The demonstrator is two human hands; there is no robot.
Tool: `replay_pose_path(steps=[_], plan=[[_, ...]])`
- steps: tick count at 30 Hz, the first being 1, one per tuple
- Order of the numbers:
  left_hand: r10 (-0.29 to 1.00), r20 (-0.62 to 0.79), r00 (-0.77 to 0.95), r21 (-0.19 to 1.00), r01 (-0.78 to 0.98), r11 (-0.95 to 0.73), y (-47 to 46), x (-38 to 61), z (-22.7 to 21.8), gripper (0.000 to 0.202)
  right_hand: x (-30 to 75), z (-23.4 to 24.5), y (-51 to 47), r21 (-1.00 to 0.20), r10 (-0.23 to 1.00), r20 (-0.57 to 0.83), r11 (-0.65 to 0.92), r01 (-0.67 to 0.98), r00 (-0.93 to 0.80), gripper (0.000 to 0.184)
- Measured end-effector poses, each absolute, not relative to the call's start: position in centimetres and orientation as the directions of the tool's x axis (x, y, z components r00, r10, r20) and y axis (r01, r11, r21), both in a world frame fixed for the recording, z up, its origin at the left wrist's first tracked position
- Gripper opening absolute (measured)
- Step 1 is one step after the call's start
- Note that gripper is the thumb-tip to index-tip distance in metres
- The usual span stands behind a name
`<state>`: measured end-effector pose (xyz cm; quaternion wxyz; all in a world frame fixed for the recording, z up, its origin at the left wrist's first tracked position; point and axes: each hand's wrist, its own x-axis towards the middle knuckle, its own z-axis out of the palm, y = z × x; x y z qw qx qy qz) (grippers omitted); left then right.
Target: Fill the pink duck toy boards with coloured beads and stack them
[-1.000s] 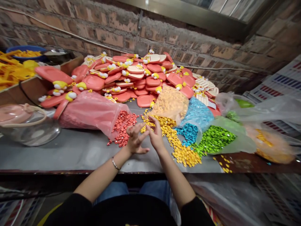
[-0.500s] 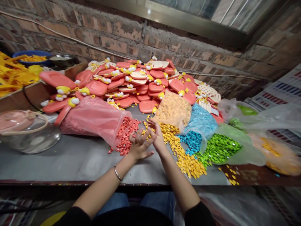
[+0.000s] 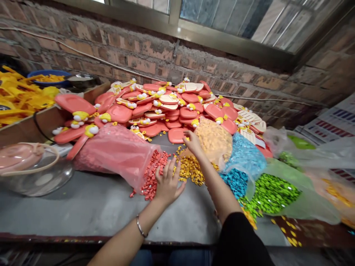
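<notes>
My left hand (image 3: pixel 168 184) is open, fingers spread, at the edge between small red plastic pieces (image 3: pixel 152 173) and small yellow plastic pieces (image 3: pixel 191 170). Farther back, my right hand (image 3: pixel 194 144) is open with bent fingers apart, beside a flat red toy part (image 3: pixel 175 136) at the front of the pile; whether the fingertips touch it is unclear. The red pieces spill from a pinkish plastic bag (image 3: pixel 113 155). Right of the yellow pieces, a bag of yellow pieces (image 3: pixel 213 138) leans against the pile, partly behind my right forearm.
A heap of red and cream toy parts (image 3: pixel 163 99) with yellow-and-white ends lies against the brick wall. Blue pieces (image 3: pixel 235 183) and green pieces (image 3: pixel 274 194) spill from bags on the right. A clear lidded container (image 3: pixel 41 181) stands left, near a box of yellow parts (image 3: pixel 24 96).
My hands have separated: the right moved back and slightly right toward the red toy part, the left moved slightly nearer me. The view has tilted upward.
</notes>
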<state>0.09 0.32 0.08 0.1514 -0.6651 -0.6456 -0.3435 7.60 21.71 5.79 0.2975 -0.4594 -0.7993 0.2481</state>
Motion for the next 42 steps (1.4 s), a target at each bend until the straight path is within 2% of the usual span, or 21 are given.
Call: replay_pose_path(steps=[1,3,4,6,10,14,16,18,21,23,25,26,28,31,34,38,42], plan=[[0.761,0.648,-0.039,0.231,0.962,-0.147,0.3,0.2,0.0,0.065,7.2,5.7,23.0,-0.466,0.893,0.205,0.448,0.763,-0.4,0.04],[0.771,0.637,0.003,0.225,0.956,-0.19,0.2,0.4,-0.1,0.056,6.4,5.2,24.6,-0.108,0.917,0.123,0.393,0.913,-0.38,0.042],[0.774,0.633,0.018,0.227,0.952,-0.207,0.2,0.4,-0.2,0.052,6.1,4.8,25.0,-0.009,0.924,0.1,0.373,0.928,-0.37,0.043],[0.781,0.622,0.044,0.231,0.944,-0.237,0.3,0.4,-0.2,0.044,5.6,4.0,25.3,0.041,0.922,0.074,0.378,0.925,-0.38,0.044],[0.784,0.618,0.067,0.242,0.932,-0.27,0.4,0.0,0.0,0.036,5.7,3.5,25.3,0.025,0.912,0.08,0.401,0.916,-0.401,0.039],[0.776,0.628,0.061,0.262,0.922,-0.285,0.4,-0.2,0.4,0.032,6.7,4.8,25.3,-0.043,0.894,0.14,0.436,0.899,-0.427,0.038],[0.753,0.657,0.046,0.27,0.918,-0.291,0.4,-0.3,0.5,0.031,7.4,6.0,25.1,-0.155,0.869,0.211,0.481,0.863,-0.447,0.04],[0.706,0.708,0.012,0.28,0.913,-0.296,0.3,-0.4,0.6,0.032,8.6,7.2,24.4,-0.318,0.829,0.341,0.546,0.775,-0.444,0.038],[0.599,0.798,-0.067,0.317,0.892,-0.323,0.1,-0.7,0.8,0.037,11.4,9.4,22.3,-0.492,0.731,0.552,0.674,0.551,-0.401,0.037],[0.521,0.844,-0.128,0.355,0.862,-0.363,-0.1,-0.9,1.0,0.041,14.0,10.9,20.4,-0.558,0.687,0.613,0.726,0.402,-0.391,0.048],[0.473,0.861,-0.186,0.399,0.824,-0.402,-0.3,-1.0,1.2,0.042,16.7,12.2,18.3,-0.639,0.698,0.581,0.709,0.297,-0.418,0.059],[0.465,0.86,-0.21,0.42,0.808,-0.412,-0.4,-1.1,1.2,0.041,18.0,12.7,17.2,-0.675,0.71,0.531,0.684,0.276,-0.462,0.059],[0.482,0.849,-0.216,0.439,0.796,-0.418,-0.6,-1.2,1.3,0.036,19.8,13.0,15.0,-0.712,0.698,0.378,0.639,0.291,-0.608,0.046],[0.548,0.83,-0.105,0.395,0.805,-0.444,-0.8,-1.1,1.2,0.025,20.3,11.5,12.0,-0.689,0.557,0.098,0.636,0.348,-0.825,0.027],[0.586,0.803,0.106,0.289,0.791,-0.539,-0.8,-0.5,1.0,0.02,18.4,8.3,10.0,-0.619,0.417,-0.056,0.699,0.359,-0.907,0.017],[0.579,0.708,0.403,0.128,0.734,-0.667,-0.4,0.5,0.5,0.03,14.5,4.7,10.0,-0.57,0.349,-0.084,0.751,0.332,-0.933,0.01],[0.643,0.568,0.513,0.08,0.743,-0.664,0.0,1.0,-0.1,0.027,11.0,3.6,12.2,-0.557,0.486,0.063,0.742,0.373,-0.872,0.013]])
